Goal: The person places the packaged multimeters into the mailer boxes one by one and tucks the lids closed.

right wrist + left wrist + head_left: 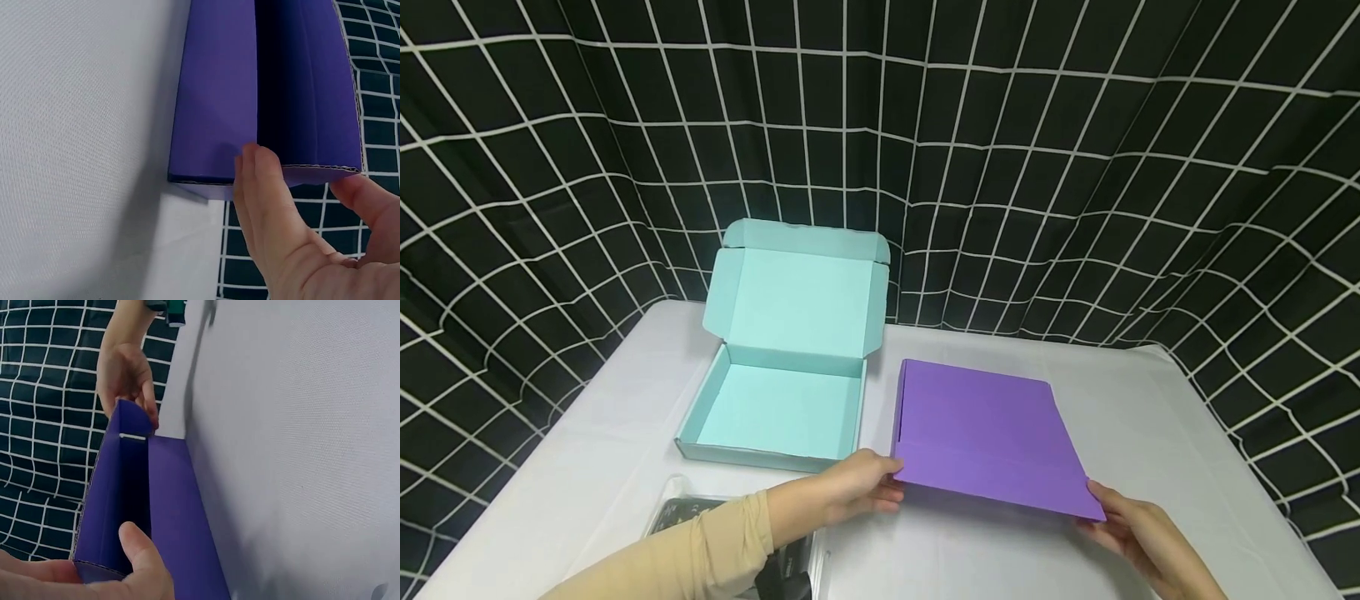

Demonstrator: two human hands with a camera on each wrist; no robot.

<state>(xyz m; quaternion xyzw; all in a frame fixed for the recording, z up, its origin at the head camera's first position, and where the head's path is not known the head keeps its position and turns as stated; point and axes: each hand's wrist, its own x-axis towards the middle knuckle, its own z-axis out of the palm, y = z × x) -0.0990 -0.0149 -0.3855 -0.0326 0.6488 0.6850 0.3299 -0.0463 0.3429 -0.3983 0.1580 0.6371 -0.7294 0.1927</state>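
Observation:
A purple cardboard box (981, 425) sits on the white table with its lid slightly raised at the front, leaving a dark gap above the front wall (181, 506). My left hand (861, 487) pinches the lid's front left corner; in the left wrist view its thumb (142, 550) reaches inside the flap. At the front right corner, my right hand (1138, 529) holds the lid's side flap between thumb and fingers. The right wrist view shows those fingers (265, 181) beside the opening, with the thumb on the flap's outer side. The box's inside is in shadow.
Left of the purple box stands a teal cardboard box (782, 408), its lid (805, 292) up and nothing in its tray. A clear plastic package (816, 554) with black contents lies near the front, partly behind the left sleeve (700, 546). Black gridded curtains (1000, 167) surround the table.

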